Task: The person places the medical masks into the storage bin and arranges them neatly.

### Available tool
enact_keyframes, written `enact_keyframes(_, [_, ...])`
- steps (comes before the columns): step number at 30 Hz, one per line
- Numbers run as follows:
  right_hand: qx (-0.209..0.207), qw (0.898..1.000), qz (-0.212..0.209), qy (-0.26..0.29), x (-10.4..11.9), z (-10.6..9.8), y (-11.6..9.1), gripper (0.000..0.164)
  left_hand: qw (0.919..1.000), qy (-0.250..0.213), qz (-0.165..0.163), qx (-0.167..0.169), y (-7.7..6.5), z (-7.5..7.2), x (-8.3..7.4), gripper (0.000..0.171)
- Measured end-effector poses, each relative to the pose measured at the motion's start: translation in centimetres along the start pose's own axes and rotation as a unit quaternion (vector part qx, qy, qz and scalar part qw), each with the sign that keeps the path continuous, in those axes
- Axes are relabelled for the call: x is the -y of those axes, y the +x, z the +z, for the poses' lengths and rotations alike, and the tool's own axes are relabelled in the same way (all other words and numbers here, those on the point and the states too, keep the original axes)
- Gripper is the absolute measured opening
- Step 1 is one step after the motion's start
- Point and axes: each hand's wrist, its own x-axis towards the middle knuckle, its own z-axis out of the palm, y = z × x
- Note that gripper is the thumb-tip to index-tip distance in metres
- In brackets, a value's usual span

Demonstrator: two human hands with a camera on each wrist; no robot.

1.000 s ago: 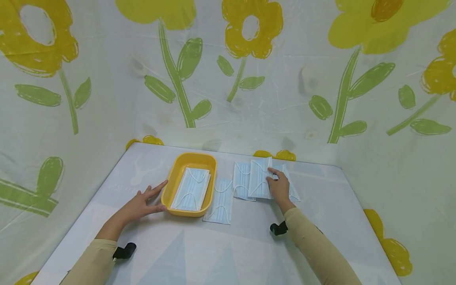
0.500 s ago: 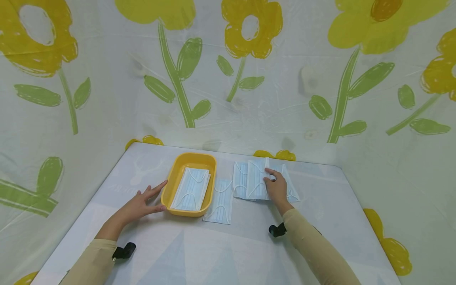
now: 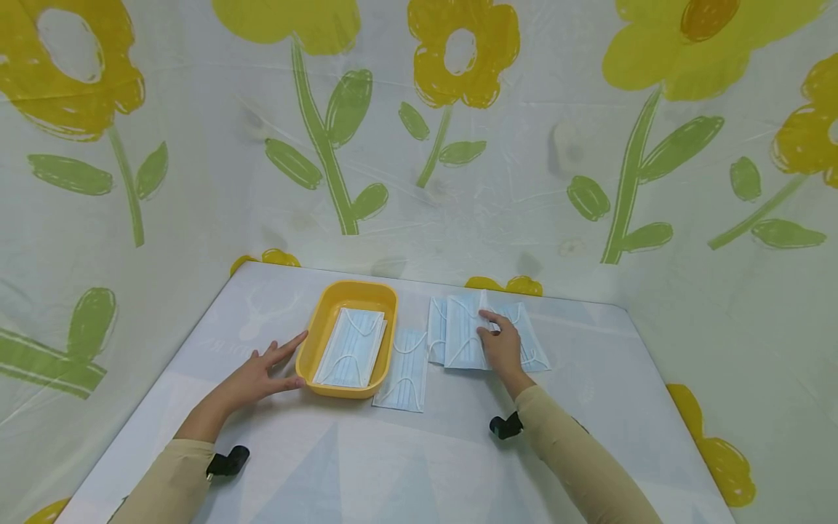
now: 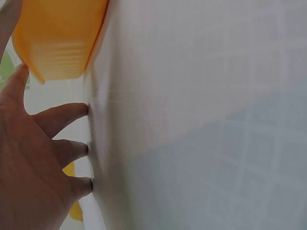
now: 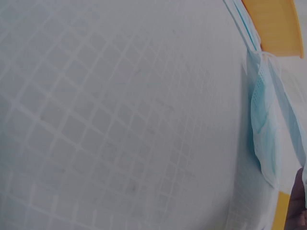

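My right hand (image 3: pixel 503 347) pinches the right edge of a light blue face mask (image 3: pixel 463 335) between thumb and index finger. That mask overlaps another mask (image 3: pixel 436 327) at its left and a further mask (image 3: pixel 532 338) partly behind my hand. With its fingers spread, my left hand (image 3: pixel 265 372) touches the left side of a yellow tray (image 3: pixel 347 393). A small stack of masks (image 3: pixel 350 348) lies inside the tray. In the left wrist view, the left fingertips (image 4: pixel 84 109) rest at the table and one reaches the tray's wall.
Another face mask (image 3: pixel 407 372) lies flat against the tray's right side, partly under its rim. The white patterned table (image 3: pixel 366 466) meets a flower-print curtain (image 3: pixel 497 218) at the back and sides. A black wrist camera (image 3: pixel 229 461) sticks out beside the left sleeve.
My right hand has moved slightly left with the pinched mask, which now covers more of the mask at its left. The left hand and tray have stayed put.
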Motion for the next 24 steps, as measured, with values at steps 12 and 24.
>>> enact_keyframes(12, [0.001, 1.0, 0.008, 0.017, 0.7, 0.7, -0.4, 0.038, 1.0, 0.001, -0.004, -0.001, 0.1, 0.1, 0.1, 0.095])
enact_keyframes(24, [0.011, 1.0, 0.001, 0.026, 1.4, 1.0, -0.9, 0.038, 1.0, 0.001, 0.005, -0.001, 0.0, 0.0, 0.1, 0.094])
